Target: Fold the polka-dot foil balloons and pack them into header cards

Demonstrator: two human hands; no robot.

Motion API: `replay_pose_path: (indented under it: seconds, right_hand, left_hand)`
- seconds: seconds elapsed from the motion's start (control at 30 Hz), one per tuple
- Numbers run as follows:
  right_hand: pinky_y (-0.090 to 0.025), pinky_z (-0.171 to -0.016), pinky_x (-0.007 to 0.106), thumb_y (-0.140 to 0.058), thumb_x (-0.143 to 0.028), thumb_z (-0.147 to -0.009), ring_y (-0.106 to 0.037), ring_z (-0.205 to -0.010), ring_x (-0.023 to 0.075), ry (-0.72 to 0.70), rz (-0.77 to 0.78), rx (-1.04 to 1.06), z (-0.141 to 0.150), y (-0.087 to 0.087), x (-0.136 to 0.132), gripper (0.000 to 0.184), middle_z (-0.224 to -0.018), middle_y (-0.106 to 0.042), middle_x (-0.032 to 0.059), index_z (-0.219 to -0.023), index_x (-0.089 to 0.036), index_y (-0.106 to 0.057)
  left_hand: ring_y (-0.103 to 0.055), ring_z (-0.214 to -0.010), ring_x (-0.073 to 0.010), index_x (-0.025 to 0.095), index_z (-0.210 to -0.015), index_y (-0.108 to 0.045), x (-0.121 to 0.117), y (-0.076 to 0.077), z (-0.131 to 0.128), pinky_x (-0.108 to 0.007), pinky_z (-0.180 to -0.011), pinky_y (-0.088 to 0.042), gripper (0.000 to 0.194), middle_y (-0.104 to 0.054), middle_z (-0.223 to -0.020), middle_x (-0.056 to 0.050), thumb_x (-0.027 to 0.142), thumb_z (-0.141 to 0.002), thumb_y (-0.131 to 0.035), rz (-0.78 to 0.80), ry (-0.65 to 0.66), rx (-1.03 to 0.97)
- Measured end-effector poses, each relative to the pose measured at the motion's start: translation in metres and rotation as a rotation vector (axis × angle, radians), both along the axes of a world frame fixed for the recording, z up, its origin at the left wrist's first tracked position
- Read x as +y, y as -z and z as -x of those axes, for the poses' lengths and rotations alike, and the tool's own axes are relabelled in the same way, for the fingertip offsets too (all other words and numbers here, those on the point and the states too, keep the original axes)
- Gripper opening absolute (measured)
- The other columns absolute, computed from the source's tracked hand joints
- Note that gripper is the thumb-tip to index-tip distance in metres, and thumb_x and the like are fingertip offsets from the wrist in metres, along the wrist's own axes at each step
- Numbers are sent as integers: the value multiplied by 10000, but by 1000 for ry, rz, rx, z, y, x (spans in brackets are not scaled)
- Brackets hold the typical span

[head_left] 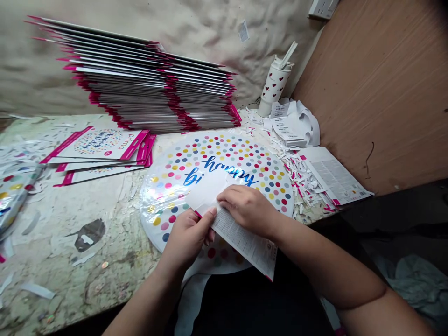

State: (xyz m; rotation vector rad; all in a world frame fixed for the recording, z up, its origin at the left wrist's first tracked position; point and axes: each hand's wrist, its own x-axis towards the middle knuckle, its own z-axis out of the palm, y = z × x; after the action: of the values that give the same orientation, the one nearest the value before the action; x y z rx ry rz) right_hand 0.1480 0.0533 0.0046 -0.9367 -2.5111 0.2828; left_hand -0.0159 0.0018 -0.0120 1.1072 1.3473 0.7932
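Left hand [191,233] grasps the printed packet [247,242] at its left edge, thumb on top, over the near half of the round balloon [241,156] (landmark). Right hand [248,207] lies across the packet, fingers bunched at the base of its white flap [208,186]; cannot tell whether paper is pinched between them.

Packet's long axis: oblique, flap end toward balloon's middle, other end to the right, past balloon's near rim. Left hand sits nearer the packet's left edge; right hand covers part of its far edge.

Balloon's near rim overhangs the table edge. Broadest stretch of table [122,205], scraps on it, is left of balloon. Tall packet stack [168,93] stands behind balloon; three packets [101,144] lie left-rear; paper scraps [303,179] crowd its right side.
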Motion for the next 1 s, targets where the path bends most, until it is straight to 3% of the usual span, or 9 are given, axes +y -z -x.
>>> replay_pose_path:
  seconds: [0.13,0.27,0.43,0.47,0.5,0.6,0.67,0.83,1.0]
  right_hand:
    - [-397,-595,292,-379,-95,-852,-509,-690,194,-11,-151,-233,10,-10,-10,212,-760,-580,79,-771,-132,-572]
    - [-382,-556,288,-356,-77,-826,-499,-703,204,40,-220,-306,3,-12,-4,218,-775,-572,95,-799,-132,-565]
    - [-417,-618,301,-424,-60,-777,-547,-730,203,685,-114,-323,-68,-18,16,187,-802,-607,114,-817,-120,-597]
    - [-427,-629,307,-433,-81,-791,-560,-731,202,739,-74,-291,-78,-19,16,179,-804,-616,106,-807,-131,-604]
    - [-441,-651,308,-438,-102,-811,-573,-744,196,704,-33,-232,-82,-20,14,178,-821,-628,95,-820,-143,-611]
    - [-459,-763,286,-432,-151,-869,-587,-851,163,263,0,6,-65,-19,-2,203,-935,-649,69,-978,-151,-603]
    - [-453,-772,282,-409,-158,-886,-574,-875,166,59,-60,41,-42,-15,-13,213,-932,-645,85,-987,-128,-595]
    - [-404,-617,287,-343,-118,-880,-498,-714,179,53,-243,-143,-12,-4,-25,256,-735,-567,77,-763,-142,-570]
    - [-387,-597,312,-346,-96,-827,-467,-705,205,174,-290,-177,-30,-3,-16,216,-753,-545,97,-773,-140,-550]
  left_hand:
    - [-436,-383,-84,144,-460,-523,1,-3,-3,-200,-413,-310,484,-511,-399,-3,479,-808,-502,-44,14,71]
    - [-477,-396,-102,143,-489,-554,0,0,-1,-208,-427,-353,452,-538,-410,-10,473,-796,-521,-46,2,80]
    - [-529,-422,-132,129,-520,-611,1,4,13,-228,-459,-411,406,-592,-436,-37,459,-752,-573,44,-120,69]
    - [-530,-419,-132,128,-516,-613,1,3,14,-227,-455,-411,397,-594,-435,-38,451,-744,-582,56,-135,65]
    - [-530,-414,-132,127,-510,-614,2,2,12,-226,-452,-411,390,-596,-431,-39,442,-739,-587,66,-136,55]
    - [-536,-409,-134,127,-502,-613,3,-3,0,-224,-448,-412,387,-602,-427,-43,432,-739,-579,62,-74,16]
    - [-532,-402,-131,127,-483,-610,2,-7,-10,-220,-442,-406,406,-609,-431,-51,430,-749,-564,46,-7,16]
    - [-560,-427,-143,134,-464,-603,-1,-10,-27,-220,-453,-415,420,-614,-439,-55,423,-762,-542,47,63,18]
    - [-539,-409,-134,128,-490,-626,-1,-6,-29,-226,-447,-417,426,-628,-459,-69,438,-766,-533,68,81,19]
